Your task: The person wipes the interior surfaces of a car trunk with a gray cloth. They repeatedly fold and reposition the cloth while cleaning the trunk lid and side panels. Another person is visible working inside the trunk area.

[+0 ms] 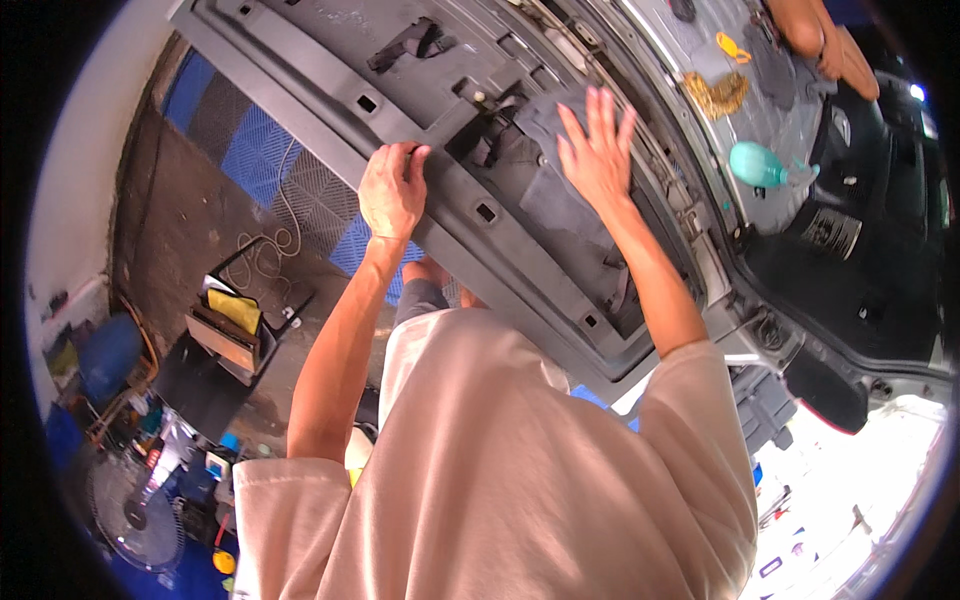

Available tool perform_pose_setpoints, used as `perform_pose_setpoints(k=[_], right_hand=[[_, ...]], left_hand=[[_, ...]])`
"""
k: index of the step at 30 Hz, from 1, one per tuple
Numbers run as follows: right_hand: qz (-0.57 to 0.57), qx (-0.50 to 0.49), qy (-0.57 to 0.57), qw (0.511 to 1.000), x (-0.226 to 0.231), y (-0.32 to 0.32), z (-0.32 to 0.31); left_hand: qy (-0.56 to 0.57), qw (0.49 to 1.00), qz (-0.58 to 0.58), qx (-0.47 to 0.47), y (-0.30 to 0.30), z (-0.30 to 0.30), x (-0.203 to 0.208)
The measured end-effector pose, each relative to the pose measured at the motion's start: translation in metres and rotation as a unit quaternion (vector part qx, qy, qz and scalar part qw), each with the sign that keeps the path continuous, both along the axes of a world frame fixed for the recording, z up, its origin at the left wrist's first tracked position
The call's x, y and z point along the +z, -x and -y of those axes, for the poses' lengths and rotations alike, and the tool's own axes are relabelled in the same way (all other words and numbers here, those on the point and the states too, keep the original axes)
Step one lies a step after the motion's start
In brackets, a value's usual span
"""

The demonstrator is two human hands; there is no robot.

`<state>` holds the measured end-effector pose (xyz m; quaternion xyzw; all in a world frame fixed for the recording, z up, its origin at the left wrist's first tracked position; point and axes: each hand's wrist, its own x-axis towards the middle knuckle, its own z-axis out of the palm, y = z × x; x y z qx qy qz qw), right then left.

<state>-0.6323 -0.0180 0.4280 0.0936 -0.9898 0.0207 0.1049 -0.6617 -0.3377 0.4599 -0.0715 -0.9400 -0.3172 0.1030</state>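
A long grey plastic panel [520, 262], with recesses and small square holes, stretches diagonally in front of me; it looks like the inside of a lowered vehicle tailgate. My left hand [393, 190] is closed at its near edge, the fingers bent over the rim. On the recessed part, my right hand [598, 148] lies flat with fingers spread, over a grey cloth [562, 205]. The cloth is bunched beyond the fingers and spread out below them. Dark straps [410, 45] lie in the recess farther up the panel.
Beyond the panel, the vehicle's floor holds a teal spray bottle [757, 164], a yellow-brown mitt [716, 94] and an orange object [733, 47]. Another person's arm [835, 50] shows there. At left stand a black cart [210, 375], a fan [135, 513] and a loose cable [290, 205].
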Motion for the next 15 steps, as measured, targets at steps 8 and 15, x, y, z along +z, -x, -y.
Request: perform_pose_setpoints(k=[8, 15], right_hand=[[-0.012, -0.07, 0.019, 0.997, -0.003, -0.035, -0.002], [0.066, -0.183, 0.001, 0.981, 0.002, -0.175, -0.062]], left_hand=[[0.0, 1.0, -0.021, -0.017, 0.0, -0.004, -0.008], [0.054, 0.996, -0.053, -0.048, 0.003, -0.001, -0.013]])
